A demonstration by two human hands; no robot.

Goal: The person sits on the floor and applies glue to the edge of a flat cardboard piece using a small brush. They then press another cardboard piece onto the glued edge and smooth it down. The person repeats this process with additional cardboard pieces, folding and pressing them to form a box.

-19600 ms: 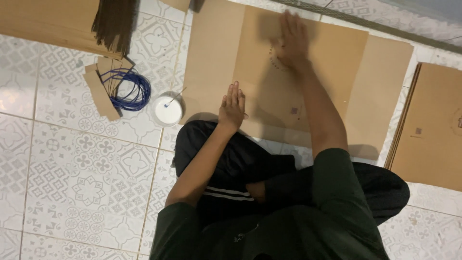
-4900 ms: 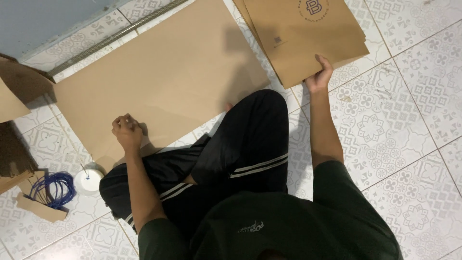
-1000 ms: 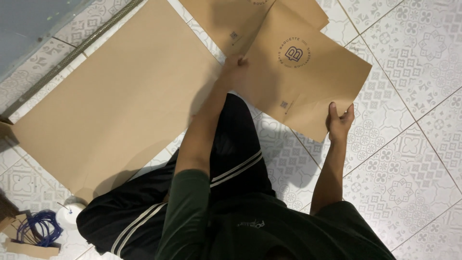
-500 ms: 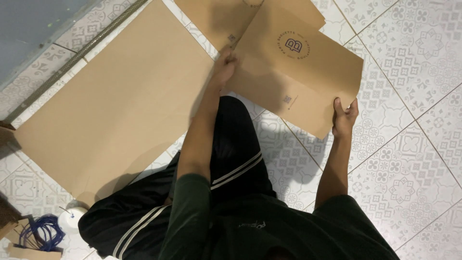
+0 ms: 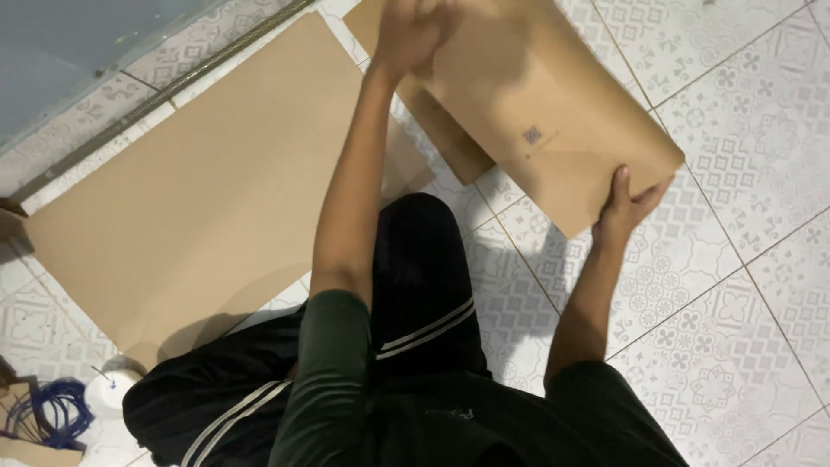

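Cardboard: one flat box [image 5: 553,112] in two hands [image 5: 627,203], one floor sheet [image 5: 207,190].

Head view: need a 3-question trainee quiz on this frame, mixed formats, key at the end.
1. True or false: the right hand grips the near corner of the flat cardboard piece that is lifted off the floor.
2. Multiple choice: where is the left hand? A) on the blue cable coil B) at the far edge of the lifted cardboard piece C) resting on the knee
3. Fill in: the large cardboard sheet lies flat on the patterned ____ floor.

Key: 1 true; 2 B; 3 tile
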